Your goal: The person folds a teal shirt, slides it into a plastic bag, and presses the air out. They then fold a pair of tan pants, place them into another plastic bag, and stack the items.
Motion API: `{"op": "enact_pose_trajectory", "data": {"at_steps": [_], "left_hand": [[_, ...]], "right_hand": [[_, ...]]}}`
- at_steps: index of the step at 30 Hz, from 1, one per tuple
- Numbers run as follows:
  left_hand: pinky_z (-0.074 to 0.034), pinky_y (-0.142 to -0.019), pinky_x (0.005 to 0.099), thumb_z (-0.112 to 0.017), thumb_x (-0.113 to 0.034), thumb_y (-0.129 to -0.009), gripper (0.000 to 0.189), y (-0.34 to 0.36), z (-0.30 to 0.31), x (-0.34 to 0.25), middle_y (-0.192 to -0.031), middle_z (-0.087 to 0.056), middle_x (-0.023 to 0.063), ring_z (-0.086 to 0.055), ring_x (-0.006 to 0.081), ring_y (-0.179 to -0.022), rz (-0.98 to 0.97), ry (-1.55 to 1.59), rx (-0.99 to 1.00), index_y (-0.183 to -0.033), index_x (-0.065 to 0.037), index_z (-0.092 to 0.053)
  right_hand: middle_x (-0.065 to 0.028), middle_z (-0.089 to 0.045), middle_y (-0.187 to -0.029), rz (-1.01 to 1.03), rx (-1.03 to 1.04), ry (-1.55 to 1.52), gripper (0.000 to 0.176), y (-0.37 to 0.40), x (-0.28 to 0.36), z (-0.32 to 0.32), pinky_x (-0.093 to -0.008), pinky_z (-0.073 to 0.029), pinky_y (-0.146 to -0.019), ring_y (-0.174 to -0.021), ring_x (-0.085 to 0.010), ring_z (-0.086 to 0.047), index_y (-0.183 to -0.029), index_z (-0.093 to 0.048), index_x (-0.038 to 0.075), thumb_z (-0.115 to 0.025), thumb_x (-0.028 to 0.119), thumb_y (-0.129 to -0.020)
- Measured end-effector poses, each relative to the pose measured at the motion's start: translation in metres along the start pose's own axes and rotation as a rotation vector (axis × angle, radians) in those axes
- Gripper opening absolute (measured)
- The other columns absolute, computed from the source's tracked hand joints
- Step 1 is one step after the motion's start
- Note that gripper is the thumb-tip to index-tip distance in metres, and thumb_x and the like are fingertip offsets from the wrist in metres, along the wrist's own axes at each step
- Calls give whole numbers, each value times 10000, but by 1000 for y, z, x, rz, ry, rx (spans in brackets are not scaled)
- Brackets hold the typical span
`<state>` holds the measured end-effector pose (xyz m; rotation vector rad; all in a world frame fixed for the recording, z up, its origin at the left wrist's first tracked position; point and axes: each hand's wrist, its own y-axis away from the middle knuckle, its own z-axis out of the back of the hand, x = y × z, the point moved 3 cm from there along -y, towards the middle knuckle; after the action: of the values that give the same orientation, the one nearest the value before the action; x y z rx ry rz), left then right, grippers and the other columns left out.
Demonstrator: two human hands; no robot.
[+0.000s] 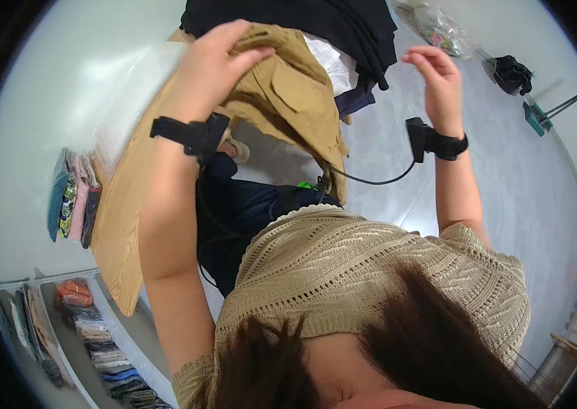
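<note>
My left hand (217, 65) grips a khaki garment (292, 85) near its gathered edge, with cloth between the thumb and the fingers. The garment has a flap pocket and hangs down in folds over the table's edge in front of me. My right hand (441, 78) is raised in the air off to the right, its fingers loosely bent and nothing visible in them. Beyond the khaki cloth lies a dark garment (281, 17), with white cloth (332, 65) and navy cloth (355, 100) showing beside it.
The wooden table (121, 238) runs along my left. Folded clothes (77, 201) stand against the wall, and a divided bin (108, 341) holds more below. A cable (377, 182) runs from my right wristband. A black bag (512, 75) and a green dustpan (538, 119) are at right.
</note>
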<state>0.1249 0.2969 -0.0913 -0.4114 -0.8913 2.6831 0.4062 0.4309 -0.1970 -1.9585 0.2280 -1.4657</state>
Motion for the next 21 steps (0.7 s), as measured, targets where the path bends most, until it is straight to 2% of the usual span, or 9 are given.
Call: {"op": "enact_pose_trajectory", "data": {"at_steps": [1,4,8,11,13,16,18,20,21], "left_hand": [[-475,-736,364,-669,-340,-804,339,-5,2,4,-929,-622,153,-590,343,-867,7,-34,-36,-987,-61,-609],[-481,-746,273,-696,-153,-804,236,-16,15,-2,-903,-670,80,-636,168,-822,47,49,-164,-1001,-37,-636],[-474,-779,233,-678,-33,-810,235,-24,40,-8,-944,-663,36,-609,107,-860,-78,185,-177,-1040,-18,-635],[-476,-813,240,-655,13,-820,271,-27,63,-22,-998,-655,54,-606,129,-903,-167,208,-171,-1088,11,-612],[-480,-837,258,-647,9,-832,292,-27,82,-26,-1038,-650,74,-607,145,-935,-219,150,-161,-1120,23,-599],[-481,-856,273,-640,5,-840,310,-26,107,-27,-1072,-640,88,-604,162,-961,-222,112,-177,-1144,27,-587],[-482,-864,280,-637,3,-843,319,-24,121,-27,-1092,-632,95,-602,170,-975,-218,97,-191,-1156,28,-581],[-476,-879,289,-633,-3,-849,330,-21,131,-26,-1128,-616,100,-590,179,-1003,-181,60,-115,-1171,29,-570],[-470,-892,295,-626,-11,-857,328,-22,135,-22,-1140,-609,98,-581,180,-1020,-209,60,-66,-1177,29,-566]], "right_hand": [[-72,-668,-921,-4,-2,2,140,3,-2,14,-253,-473,-811,-875,-130,-619,-981,-643,-6,-604,79,-878],[-73,-661,-914,-55,-139,-65,137,10,-14,46,-273,-462,-844,-882,-143,-617,-981,-638,-5,-599,71,-875],[-65,-656,-920,-192,-77,-10,144,37,-39,42,-282,-457,-858,-890,-149,-612,-988,-634,-6,-600,76,-875],[-47,-658,-930,-344,78,37,167,53,-60,8,-285,-455,-870,-907,-145,-610,-996,-642,5,-617,95,-857],[-35,-643,-1017,-266,279,188,276,61,-74,-18,-289,-440,-903,-991,-131,-584,-1079,-618,32,-652,115,-818],[-26,-607,-1127,-147,281,252,403,63,-71,-50,-293,-422,-931,-1059,-114,-541,-1161,-574,58,-682,120,-777],[-26,-581,-1107,-118,262,201,472,64,-74,-62,-285,-414,-914,-1014,-113,-526,-1207,-534,64,-699,116,-767],[-21,-572,-988,-223,333,-6,439,65,-81,-70,-275,-420,-870,-917,-123,-523,-1174,-552,53,-706,109,-767],[-21,-542,-908,-375,395,-76,330,68,-84,-72,-266,-419,-840,-871,-125,-509,-1071,-599,46,-716,107,-768]]}}
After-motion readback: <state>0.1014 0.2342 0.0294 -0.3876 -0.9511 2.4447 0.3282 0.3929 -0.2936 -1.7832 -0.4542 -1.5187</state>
